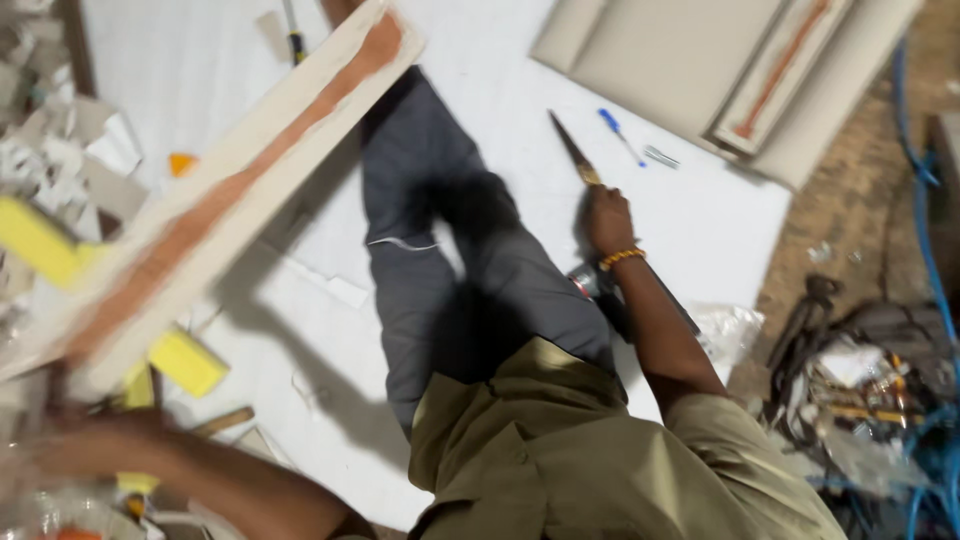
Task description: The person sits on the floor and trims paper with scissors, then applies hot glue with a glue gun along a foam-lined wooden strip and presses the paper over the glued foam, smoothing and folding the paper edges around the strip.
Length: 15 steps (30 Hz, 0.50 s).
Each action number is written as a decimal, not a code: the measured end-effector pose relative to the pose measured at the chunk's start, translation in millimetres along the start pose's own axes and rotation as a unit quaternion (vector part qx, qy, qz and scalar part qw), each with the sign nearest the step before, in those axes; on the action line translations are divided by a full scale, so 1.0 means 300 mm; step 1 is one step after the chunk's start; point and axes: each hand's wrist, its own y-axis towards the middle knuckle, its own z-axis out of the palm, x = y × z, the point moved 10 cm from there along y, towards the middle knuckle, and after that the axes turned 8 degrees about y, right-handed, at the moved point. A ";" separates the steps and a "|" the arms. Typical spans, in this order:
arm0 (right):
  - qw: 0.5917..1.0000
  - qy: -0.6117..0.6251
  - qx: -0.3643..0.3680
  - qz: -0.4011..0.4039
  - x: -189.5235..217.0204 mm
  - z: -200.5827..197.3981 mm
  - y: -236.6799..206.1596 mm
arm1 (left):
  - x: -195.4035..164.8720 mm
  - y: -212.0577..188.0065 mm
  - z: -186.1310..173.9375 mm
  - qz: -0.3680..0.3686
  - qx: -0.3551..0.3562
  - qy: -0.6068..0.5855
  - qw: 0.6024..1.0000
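My left hand [85,435] at the lower left grips the near end of a long pale board [240,185] with a reddish-brown strip down its middle; the board is raised and slants up toward the top centre, blurred. My right hand [607,220] is closed around the handle of a brush [572,150] whose dark bristles point up-left over the white sheet [700,220]. A yellow beaded band circles that wrist. I sit on the sheet with a leg in grey trousers [440,230] stretched forward between both hands.
Pale boards [690,70], one with a reddish strip, lie at the top right. A blue pen [620,135] and a small metal piece [660,156] lie near the brush. Yellow blocks [185,362] sit at the left. A bag, clutter and blue cable [930,250] fill the right.
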 end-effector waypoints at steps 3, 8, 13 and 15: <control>0.999 0.012 0.028 0.038 -0.038 0.048 -0.007 | 0.293 -0.421 0.166 -0.307 0.150 -0.139 0.930; 0.989 0.003 0.078 0.123 -0.117 0.091 -0.015 | 0.369 -1.047 0.236 -0.508 0.252 -0.177 0.804; 0.966 0.055 0.177 0.182 -0.154 0.116 -0.030 | 0.005 -1.151 0.323 -0.198 0.465 -0.195 0.841; 0.908 0.165 0.227 0.311 -0.202 0.140 -0.097 | 0.005 -1.245 0.361 -0.253 0.525 -0.180 0.793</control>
